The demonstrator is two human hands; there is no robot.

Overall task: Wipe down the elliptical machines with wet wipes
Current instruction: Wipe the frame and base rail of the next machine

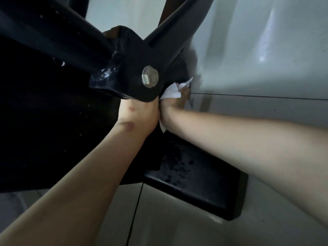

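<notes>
Both bare arms reach in under the black frame of the elliptical machine (53, 107). Here two dark tubes meet at a glossy black bracket (127, 55), which is held by one silver hex bolt (150, 77).

The right hand (174, 103) sits just below and right of the bolt with the white wet wipe (171, 91) bunched in it. Its fingers (185, 90) are curled over the top of the wipe and press it against the dark part of the machine behind the bracket. A corner of the wipe also pokes out under the wrist.

The left hand (138, 114) touches the right one at the wrist. Its back shows, but the bracket hides its fingers, so their spread cannot be told.

Below the arms a black, scuffed foot bar (198, 181) lies on the pale tiled floor (177, 228).
</notes>
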